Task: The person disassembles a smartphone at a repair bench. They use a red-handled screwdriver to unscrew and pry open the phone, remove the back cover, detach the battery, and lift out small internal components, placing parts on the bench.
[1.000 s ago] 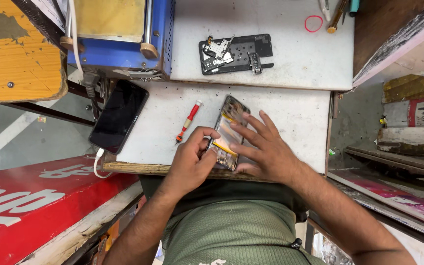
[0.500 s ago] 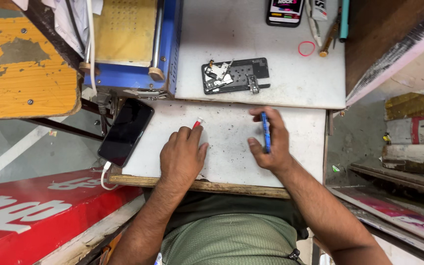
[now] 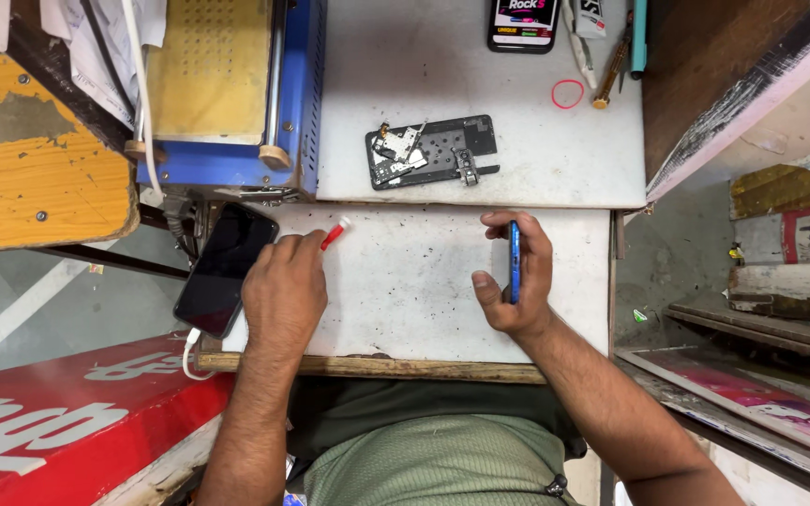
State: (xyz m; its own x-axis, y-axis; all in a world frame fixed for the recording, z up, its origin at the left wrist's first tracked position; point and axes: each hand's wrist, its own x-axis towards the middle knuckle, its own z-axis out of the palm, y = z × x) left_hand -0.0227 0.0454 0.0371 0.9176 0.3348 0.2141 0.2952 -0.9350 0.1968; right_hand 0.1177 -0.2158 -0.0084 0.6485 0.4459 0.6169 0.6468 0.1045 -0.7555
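Red sign board [image 3: 67, 422] with white lettering fills the lower left of the frame, and a stack of worn red and yellow printed boxes [image 3: 794, 234] sits at the right edge. Near the centre, the right hand [image 3: 516, 281] is closed around a blue phone [image 3: 515, 260], holding it on edge above the white worktable [image 3: 405, 290]. Left of it and well apart, the left hand [image 3: 285, 292] rests curled on the table, fingertips pinching a red-handled screwdriver [image 3: 334, 233]. A dark phone [image 3: 226, 269] lies just beside that hand at the table's left edge. Higher up, a black tray [image 3: 442, 155] holds small metal phone parts. A blue machine [image 3: 227, 94] with a yellow top occupies the upper left.
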